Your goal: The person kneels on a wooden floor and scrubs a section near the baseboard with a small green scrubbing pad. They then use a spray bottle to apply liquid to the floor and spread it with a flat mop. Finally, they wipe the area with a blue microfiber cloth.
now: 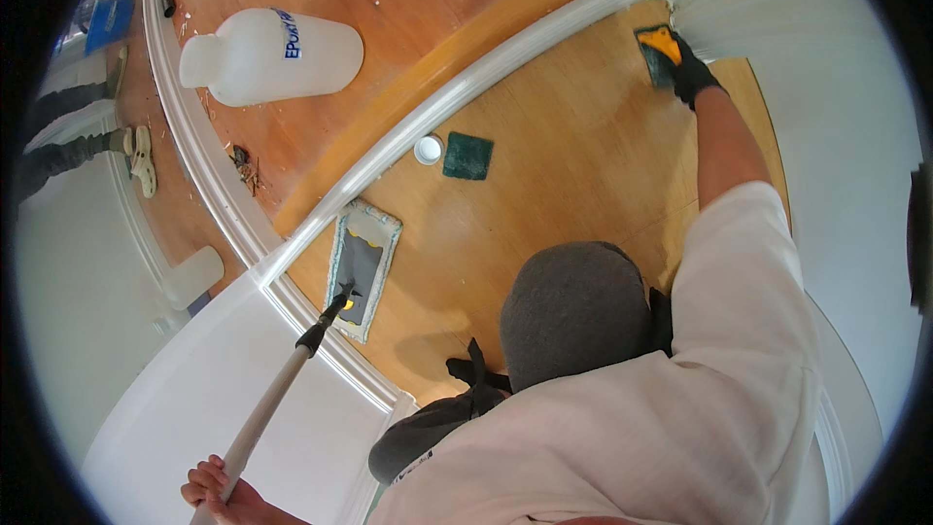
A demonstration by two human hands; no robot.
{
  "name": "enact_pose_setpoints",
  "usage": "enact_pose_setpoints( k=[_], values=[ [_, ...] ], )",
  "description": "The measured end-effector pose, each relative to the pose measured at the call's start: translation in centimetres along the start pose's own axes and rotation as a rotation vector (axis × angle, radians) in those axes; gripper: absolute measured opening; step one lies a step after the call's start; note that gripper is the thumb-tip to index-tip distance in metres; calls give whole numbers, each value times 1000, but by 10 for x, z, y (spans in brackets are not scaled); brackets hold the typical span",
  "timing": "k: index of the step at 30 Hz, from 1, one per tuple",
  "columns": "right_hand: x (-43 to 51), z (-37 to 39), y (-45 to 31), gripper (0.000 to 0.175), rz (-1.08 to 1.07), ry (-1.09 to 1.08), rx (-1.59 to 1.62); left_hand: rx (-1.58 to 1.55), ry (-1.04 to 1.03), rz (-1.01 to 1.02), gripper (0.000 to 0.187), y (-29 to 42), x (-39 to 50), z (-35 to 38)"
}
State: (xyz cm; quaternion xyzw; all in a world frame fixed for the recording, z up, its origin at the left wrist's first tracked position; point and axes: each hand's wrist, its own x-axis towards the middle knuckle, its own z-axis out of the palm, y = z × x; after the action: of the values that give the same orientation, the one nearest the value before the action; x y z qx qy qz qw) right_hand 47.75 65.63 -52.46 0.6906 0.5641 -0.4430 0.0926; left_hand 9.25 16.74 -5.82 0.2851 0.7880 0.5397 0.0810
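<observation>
My right hand (692,73), in a black glove, is at the upper right, closed on an orange handle (662,44) with a dark green abrasive pad under it. The pad lies against the wooden floor beside the white wall. My bare left hand (222,488), at the lower left, grips the pale pole (266,401) of a flat mop. The mop head (364,270), with a grey plate and white fringed cloth, rests by the white baseboard. A loose green scouring pad (468,156) lies on the floor beside a small round white container (428,150).
Beyond the curved white moulding (503,76), a large white plastic bottle (291,58) bearing writing lies on the reddish floor, near scattered debris (246,166). Another person's legs (73,153), in dark trousers and light clogs, appear at far left. My grey-clothed knee (576,313) is below centre.
</observation>
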Motion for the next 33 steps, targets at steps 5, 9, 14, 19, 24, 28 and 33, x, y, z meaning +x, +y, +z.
enact_pose_setpoints(
  k=[5,9,14,19,24,28,33],
  values=[
    [-30,-8,28,69,56,-84,-106,-16,2,-8,20,-2,5,-2],
    [-13,-12,28,66,-64,-22,40,-45,-20,-12,20,-2,7,-1],
    [-9,-10,38,68,-14,-66,-58,1,7,7,20,0,5,3],
    [-5,-16,18,69,21,-109,-55,-60,-52,20,20,-3,12,6],
    [-15,-15,7,71,25,-115,-99,19,58,21,22,-3,5,3],
    [-25,-17,17,71,31,-143,-108,-64,3,15,22,-4,8,-3],
    [-17,-20,14,68,-32,-84,35,-76,57,21,24,-7,7,-8]
  ],
)
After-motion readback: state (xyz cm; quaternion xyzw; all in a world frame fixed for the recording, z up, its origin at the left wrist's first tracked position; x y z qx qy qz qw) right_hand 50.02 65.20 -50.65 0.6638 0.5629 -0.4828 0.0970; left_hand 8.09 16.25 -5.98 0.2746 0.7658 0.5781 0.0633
